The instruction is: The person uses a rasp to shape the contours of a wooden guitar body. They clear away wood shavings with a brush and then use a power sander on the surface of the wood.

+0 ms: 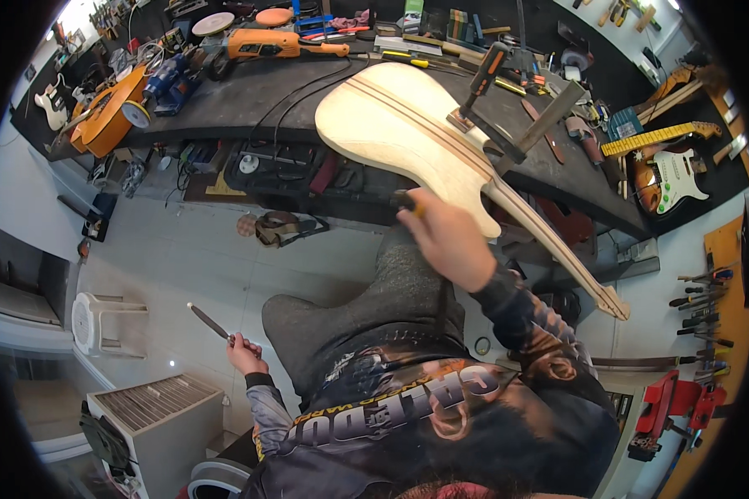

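A pale, unfinished wooden guitar (370, 116) with a striped centre and neck lies clamped on the dark bench, its neck jutting past the front edge. An upright clamp with an orange-and-black grip (487, 71) presses near the neck joint. My right hand (445, 237) grips a small black-and-yellow tool (406, 201) just beside the lower body edge; the tool's type is unclear. My left hand (246, 354), low at the left, holds a long narrow tool (212, 323) like a file, away from the guitar.
The bench (258, 100) holds an orange power tool (266, 43), an acoustic guitar (108, 112) and cables. An electric guitar (674, 179) is at right, near tool racks and a red vise (674, 399). A white stool (96, 324) and a cabinet (154, 424) stand left.
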A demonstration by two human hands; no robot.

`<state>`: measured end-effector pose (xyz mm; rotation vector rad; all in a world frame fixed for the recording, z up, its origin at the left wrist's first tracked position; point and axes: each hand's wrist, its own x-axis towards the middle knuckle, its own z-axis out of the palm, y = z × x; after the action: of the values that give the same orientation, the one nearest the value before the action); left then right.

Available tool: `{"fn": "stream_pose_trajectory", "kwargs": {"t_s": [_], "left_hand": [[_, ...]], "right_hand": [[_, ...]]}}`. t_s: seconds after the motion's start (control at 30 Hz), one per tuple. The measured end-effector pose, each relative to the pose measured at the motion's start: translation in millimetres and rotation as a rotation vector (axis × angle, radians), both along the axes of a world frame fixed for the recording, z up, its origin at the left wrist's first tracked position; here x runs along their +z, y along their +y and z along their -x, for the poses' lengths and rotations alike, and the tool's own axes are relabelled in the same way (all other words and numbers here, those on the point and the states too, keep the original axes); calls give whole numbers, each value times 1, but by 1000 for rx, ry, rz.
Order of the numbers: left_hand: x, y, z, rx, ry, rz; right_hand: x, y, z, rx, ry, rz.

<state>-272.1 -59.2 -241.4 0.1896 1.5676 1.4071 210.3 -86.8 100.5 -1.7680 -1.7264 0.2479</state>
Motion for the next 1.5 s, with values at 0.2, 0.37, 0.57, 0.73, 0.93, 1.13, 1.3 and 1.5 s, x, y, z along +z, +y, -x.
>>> {"fn": "stream_pose_trajectory", "kwargs": {"t_s": [0.2,0.37,0.57,0.73,0.93,1.13,1.3,1.5], "left_hand": [[24,19,-17,-32,-51,-114],[35,18,-29,-53,-91,-175],[47,12,-25,-75,-81,-168],[32,-5,-3,14,-66,-143],[5,-28,17,23,-100,-52],[7,-46,26,55,-113,-26],[6,-35,17,31,-117,53],[22,-34,17,-26,-87,-41]], "right_hand": [[5,18,-9,-202,-86,-514],[-67,156,44,-146,-455,-402],[-28,189,152,499,-83,-617],[-15,167,76,79,-244,-565],[-50,89,132,506,618,189],[-224,58,-17,332,1260,999],[-285,123,-67,128,622,270],[-256,155,77,384,389,355]]}}
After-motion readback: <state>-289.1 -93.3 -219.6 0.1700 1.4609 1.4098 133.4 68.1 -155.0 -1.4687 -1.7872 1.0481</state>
